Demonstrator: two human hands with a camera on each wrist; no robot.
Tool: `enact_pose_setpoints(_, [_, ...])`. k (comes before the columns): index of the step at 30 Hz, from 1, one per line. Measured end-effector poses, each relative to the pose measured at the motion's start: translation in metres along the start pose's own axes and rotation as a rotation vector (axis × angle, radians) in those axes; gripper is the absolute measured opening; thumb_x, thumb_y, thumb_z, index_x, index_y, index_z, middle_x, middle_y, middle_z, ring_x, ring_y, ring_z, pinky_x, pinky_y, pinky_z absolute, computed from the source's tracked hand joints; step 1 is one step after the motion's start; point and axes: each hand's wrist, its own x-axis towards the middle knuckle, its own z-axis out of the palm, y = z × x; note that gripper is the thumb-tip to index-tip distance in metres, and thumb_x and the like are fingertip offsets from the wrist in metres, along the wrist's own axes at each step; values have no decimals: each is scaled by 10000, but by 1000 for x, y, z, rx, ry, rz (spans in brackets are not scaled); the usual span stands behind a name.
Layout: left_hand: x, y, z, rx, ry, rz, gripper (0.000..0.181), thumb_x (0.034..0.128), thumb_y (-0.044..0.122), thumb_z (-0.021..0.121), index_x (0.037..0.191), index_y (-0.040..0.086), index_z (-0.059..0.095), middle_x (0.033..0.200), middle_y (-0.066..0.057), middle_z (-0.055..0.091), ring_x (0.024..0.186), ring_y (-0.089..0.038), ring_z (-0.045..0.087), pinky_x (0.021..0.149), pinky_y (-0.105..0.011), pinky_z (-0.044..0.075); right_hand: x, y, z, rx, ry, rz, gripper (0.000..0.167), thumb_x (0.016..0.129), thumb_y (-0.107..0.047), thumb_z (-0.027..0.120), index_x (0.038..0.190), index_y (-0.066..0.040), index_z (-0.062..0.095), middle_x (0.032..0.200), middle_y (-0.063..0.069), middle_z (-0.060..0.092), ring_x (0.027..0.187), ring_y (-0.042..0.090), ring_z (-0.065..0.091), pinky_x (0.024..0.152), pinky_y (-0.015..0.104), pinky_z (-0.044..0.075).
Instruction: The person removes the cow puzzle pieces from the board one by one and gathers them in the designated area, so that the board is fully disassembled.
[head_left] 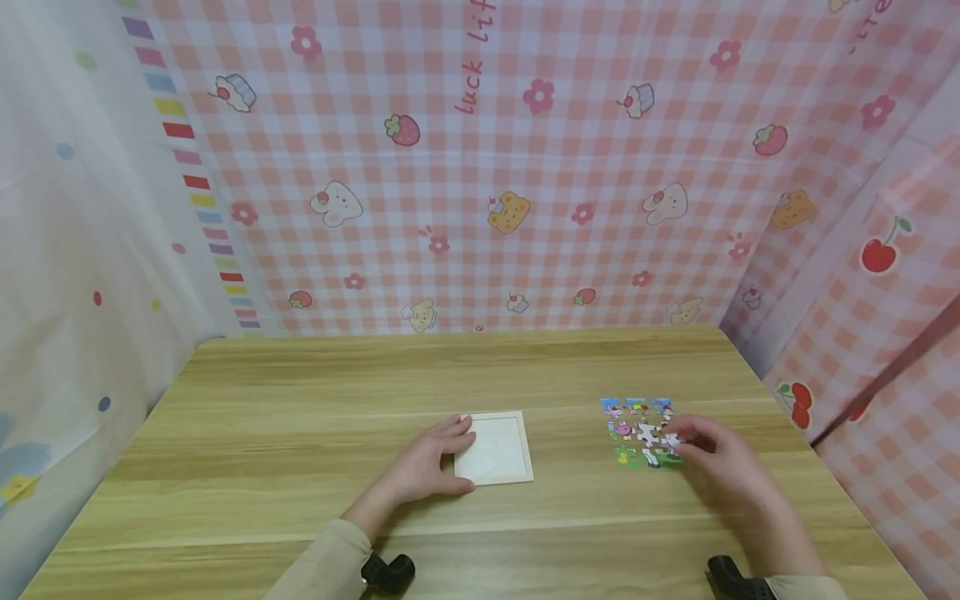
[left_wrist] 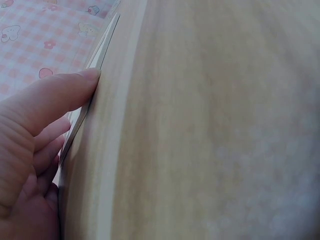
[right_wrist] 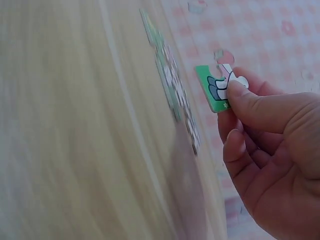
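My left hand (head_left: 431, 463) holds the left side of a shallow, square, off-white tray (head_left: 495, 452) lying on the table. Its thumb is at the near edge and its fingers reach the far left part, as the thumb (left_wrist: 70, 95) in the left wrist view also shows. My right hand (head_left: 720, 458) pinches a puzzle piece (right_wrist: 214, 94) between thumb and index finger. This piece is green with a white, black-outlined picture and is lifted off the table. Just left of that hand, several colourful jigsaw pieces (head_left: 622, 430) lie close together in a rough square with small gaps.
The wooden table (head_left: 300, 400) runs back to a pink checked cloth (head_left: 450, 183) hanging behind it. White cloth (head_left: 75, 250) hangs on the left, and more checked cloth (head_left: 862, 333) on the right. Black wrist devices (head_left: 388, 573) are worn on both arms.
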Motion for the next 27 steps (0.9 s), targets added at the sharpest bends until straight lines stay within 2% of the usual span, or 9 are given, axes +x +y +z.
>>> enact_pose_setpoints(2, [0, 0, 0, -3, -2, -4, 730, 825, 221, 882, 1419, -68, 573, 1581, -199, 446, 1507, -408, 328, 1201, -608, 287, -1, 4, -5, -30, 1, 6, 208, 963, 49, 647, 1165, 90, 681, 995, 93, 646, 865, 17, 545, 722, 202, 490])
enact_pose_setpoints(8, [0, 0, 0, -15, -8, -21, 732, 827, 223, 879, 1427, -60, 569, 1589, -180, 441, 1515, -392, 323, 1206, -605, 280, -3, 17, -15, -129, -4, -72, 186, 953, 51, 669, 1134, 67, 708, 976, 87, 693, 848, -15, 558, 703, 193, 492])
enact_pose_setpoints(11, [0, 0, 0, -9, -8, -20, 735, 828, 229, 880, 1426, -63, 569, 1589, -182, 441, 1513, -396, 326, 1202, -609, 283, -3, 21, -18, -158, -9, -80, 175, 951, 45, 681, 1122, 64, 712, 970, 88, 710, 820, -19, 545, 676, 198, 482])
enact_pose_setpoints(18, [0, 3, -1, -12, -13, -23, 731, 832, 229, 876, 1428, -62, 568, 1592, -181, 437, 1516, -394, 318, 1207, -606, 276, -1, 23, -18, -179, -35, -25, 200, 937, 45, 698, 1136, 69, 710, 1003, 120, 714, 837, -17, 553, 701, 199, 497])
enact_pose_setpoints(23, [-1, 4, -2, -18, -11, -23, 725, 831, 225, 877, 1423, -62, 573, 1587, -185, 444, 1512, -403, 322, 1205, -609, 278, 1, 24, -16, -235, -29, 10, 214, 947, -7, 715, 1157, 36, 726, 1109, 176, 718, 920, 4, 580, 764, 199, 513])
enact_pose_setpoints(27, [-2, 4, -2, -12, -6, -12, 729, 828, 232, 880, 1415, -73, 575, 1578, -202, 450, 1502, -417, 334, 1197, -617, 284, 2, 25, -14, -257, -24, 10, 217, 945, -15, 720, 1157, 31, 730, 1149, 205, 714, 938, 27, 596, 777, 214, 523])
